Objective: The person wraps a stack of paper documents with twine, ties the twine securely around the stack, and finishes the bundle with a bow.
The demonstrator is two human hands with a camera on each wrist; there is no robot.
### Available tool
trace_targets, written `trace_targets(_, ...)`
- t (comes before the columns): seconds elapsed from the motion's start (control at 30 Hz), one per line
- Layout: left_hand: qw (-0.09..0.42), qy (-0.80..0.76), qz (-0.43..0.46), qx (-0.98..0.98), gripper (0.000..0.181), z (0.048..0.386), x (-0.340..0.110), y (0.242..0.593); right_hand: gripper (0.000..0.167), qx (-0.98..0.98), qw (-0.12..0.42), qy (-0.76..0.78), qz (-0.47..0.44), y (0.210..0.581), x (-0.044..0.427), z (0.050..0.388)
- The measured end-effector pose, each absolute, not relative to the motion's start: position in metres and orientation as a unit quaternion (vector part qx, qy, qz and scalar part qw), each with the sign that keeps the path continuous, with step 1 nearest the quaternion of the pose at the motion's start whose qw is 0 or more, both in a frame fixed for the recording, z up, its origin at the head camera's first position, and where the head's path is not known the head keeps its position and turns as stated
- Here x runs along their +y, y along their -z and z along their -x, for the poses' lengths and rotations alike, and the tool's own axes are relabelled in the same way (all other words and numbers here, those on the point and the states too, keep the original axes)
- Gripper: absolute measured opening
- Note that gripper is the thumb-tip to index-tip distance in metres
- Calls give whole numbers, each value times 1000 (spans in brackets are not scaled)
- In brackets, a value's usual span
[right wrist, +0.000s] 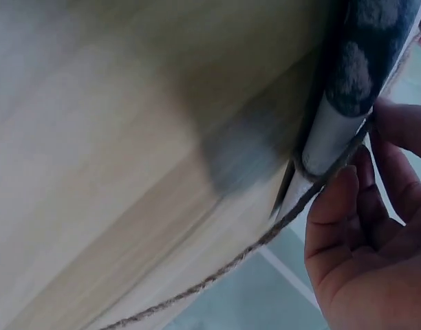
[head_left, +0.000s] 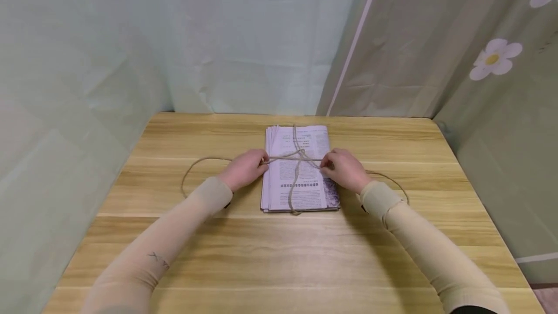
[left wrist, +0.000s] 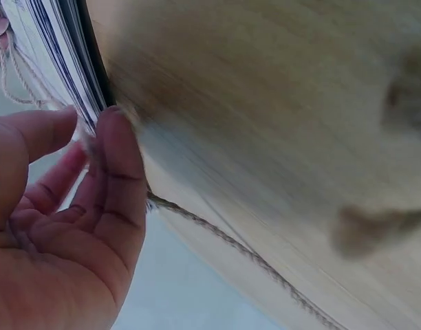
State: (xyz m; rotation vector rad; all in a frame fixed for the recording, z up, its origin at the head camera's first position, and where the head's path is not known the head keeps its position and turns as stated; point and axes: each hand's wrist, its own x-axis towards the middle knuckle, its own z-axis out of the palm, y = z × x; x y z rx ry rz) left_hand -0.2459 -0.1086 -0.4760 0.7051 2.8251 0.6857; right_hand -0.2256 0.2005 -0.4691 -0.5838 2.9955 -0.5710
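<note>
A stack of folded newspapers (head_left: pixel 283 197) lies on the wooden table, with brown twine (head_left: pixel 295 183) running lengthwise over it and crossing near its upper middle. At the stack's left edge my left hand (head_left: pixel 245 168) grips one length of the twine between curled fingers. My right hand (head_left: pixel 346 171) pinches the other length by the right edge. Loose twine trails from both hands in curves on the tabletop. In the left wrist view the page edges (left wrist: pixel 62 55) sit just past the left fingertips. The right wrist view has the twine (right wrist: pixel 265 237) passing the right fingers beside the stack's folded side.
The wooden table (head_left: pixel 279 265) has rounded far corners. A pale curtain-like sheet (head_left: pixel 244 42) hangs behind it, and more sheeting with white flowers (head_left: pixel 494 59) stands along the right.
</note>
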Motion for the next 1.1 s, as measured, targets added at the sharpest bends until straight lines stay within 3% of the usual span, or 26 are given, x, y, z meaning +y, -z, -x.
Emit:
trace_targets(0.37,45,-218,-231,947,16,244,-128,471,6,960,-20,209,188,469,204,223)
trace_targets(0.6,59,-213,-228,948,20,244,-141,474,9,961,-18,206,185,471,210,223)
trace_targets(1.1,15,-157,-191,969,19,249,-167,482,11,967,-18,202,155,471,220,236)
